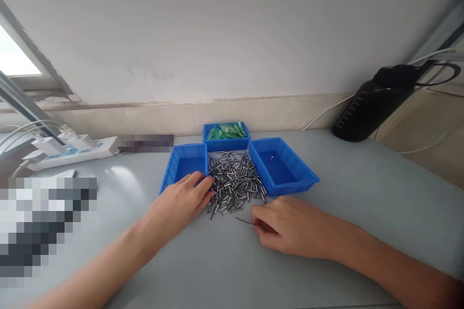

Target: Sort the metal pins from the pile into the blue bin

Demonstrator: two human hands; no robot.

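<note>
A heap of metal blind rivets [237, 178] lies on the grey table between blue plastic bins. My right hand [293, 227] is closed in a pinch on a single rivet [244, 221], its thin stem pointing left, just in front of the heap. At the heap's left edge, my left hand [184, 195] has its fingers bent and closed among the rivets; what is between the fingertips is hidden. It partly covers the left bin [186, 166]. Inside the right bin [293, 187] lies one small rivet-like piece [271, 158].
Behind the heap, a smaller blue bin [227, 145] holds green plastic packets [228, 130]. A black water bottle [373, 101] stands by the wall at right. At left are a white power strip [97, 149] with plugged-in cables and some blurred-out items.
</note>
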